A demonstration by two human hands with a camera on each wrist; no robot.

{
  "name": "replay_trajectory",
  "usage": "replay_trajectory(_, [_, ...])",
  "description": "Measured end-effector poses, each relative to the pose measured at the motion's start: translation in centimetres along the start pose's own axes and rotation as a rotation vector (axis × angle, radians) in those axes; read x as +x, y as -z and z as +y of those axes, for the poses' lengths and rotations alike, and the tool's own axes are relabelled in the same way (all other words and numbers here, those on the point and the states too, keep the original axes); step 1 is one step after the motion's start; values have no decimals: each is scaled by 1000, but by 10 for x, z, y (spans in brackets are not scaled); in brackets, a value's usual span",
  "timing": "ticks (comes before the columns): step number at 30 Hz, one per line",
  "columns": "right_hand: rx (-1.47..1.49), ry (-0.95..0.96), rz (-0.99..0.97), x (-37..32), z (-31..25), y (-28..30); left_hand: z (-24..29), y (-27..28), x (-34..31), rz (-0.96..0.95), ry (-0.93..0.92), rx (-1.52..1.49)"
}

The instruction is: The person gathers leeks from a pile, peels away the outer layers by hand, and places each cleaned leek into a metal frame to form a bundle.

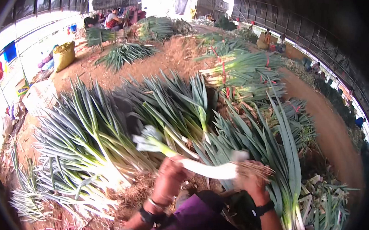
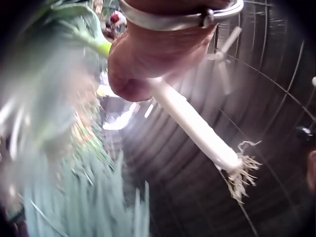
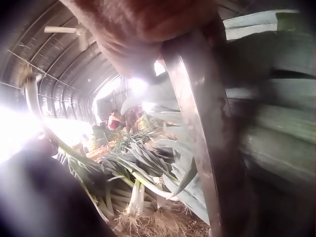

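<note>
My left hand [image 1: 171, 178] grips a leek [image 1: 210, 170] round its pale shaft, with the green top pointing up to the left. The root end reaches toward my right hand [image 1: 252, 179] in the head view. In the left wrist view, stringy roots [image 2: 242, 177] hang from the white shaft, clear of the left fingers. My right hand holds a knife, its broad metal blade [image 3: 190, 108] stretching down from the fingers in the right wrist view; the handle is hidden in the hand. Close on the left lies a large pile of leeks [image 1: 93, 138] with roots toward me.
More long leeks [image 1: 288, 186] lie at my right, beside cut green scraps [image 1: 327, 210]. Bundles tied with red bands [image 1: 239, 67] are stacked farther ahead. A yellow sack [image 1: 63, 56] stands at the far left on bare soil. People [image 1: 114, 20] sit in the distance under the arched roof.
</note>
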State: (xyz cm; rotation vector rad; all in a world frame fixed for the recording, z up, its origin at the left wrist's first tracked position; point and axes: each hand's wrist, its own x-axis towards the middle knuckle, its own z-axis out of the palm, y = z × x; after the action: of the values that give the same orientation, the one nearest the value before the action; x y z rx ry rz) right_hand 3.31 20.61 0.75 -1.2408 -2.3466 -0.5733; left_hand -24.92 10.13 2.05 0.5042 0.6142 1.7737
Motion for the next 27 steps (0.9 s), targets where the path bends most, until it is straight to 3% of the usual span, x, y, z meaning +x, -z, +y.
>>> replay_trajectory(2, [465, 31, -130, 1, -40, 49, -23, -26, -34, -116, 116, -117])
replay_trajectory(4, [1143, -86, -172, -6, -74, 80, -43, -47, -64, -267, 305, -197])
replay_trajectory(5, [1459, -155, -172, -9, -91, 96, -45, -55, -75, -356, 326, -99])
replay_trajectory(6, [1918, -435, -157, -17, -104, 110, -45, -60, -86, -438, 354, 0])
replay_trajectory(7, [2013, -406, -11, -26, -102, 105, -36, -65, -85, -646, 287, 98])
replay_trajectory(8, [2197, -520, 157, -30, -108, 108, -34, -63, -86, -723, 137, 344])
replay_trajectory(9, [2299, -484, 240, -39, -99, 99, -23, -66, -92, -673, 117, 476])
replay_trajectory(10, [2377, -456, 349, -47, -86, 95, -12, -68, -97, -644, 109, 600])
replay_trajectory(13, [2402, -338, 433, -78, -41, 132, -17, -50, -95, -579, -221, 866])
replay_trajectory(14, [2397, -295, 459, -90, -27, 143, -30, -38, -94, -470, -308, 805])
replay_trajectory(16, [2425, -154, 560, -111, -5, 158, -40, -37, -97, -325, -236, 640])
replay_trajectory(17, [2404, -171, 598, -123, 2, 168, -39, -38, -91, -371, -326, 920])
replay_trajectory(20, [2369, -137, 679, -153, 20, 181, -43, -77, -89, -562, -709, 1374])
replay_trajectory(23, [2343, -201, 770, -178, 22, 189, -68, -119, -95, -932, -874, 1520])
replay_trajectory(26, [2292, -126, 796, -203, 24, 197, -99, -144, -99, -1250, -679, 1550])
replay_trajectory(27, [2244, -78, 781, -210, 27, 197, -108, -149, -98, -1324, -481, 1505])
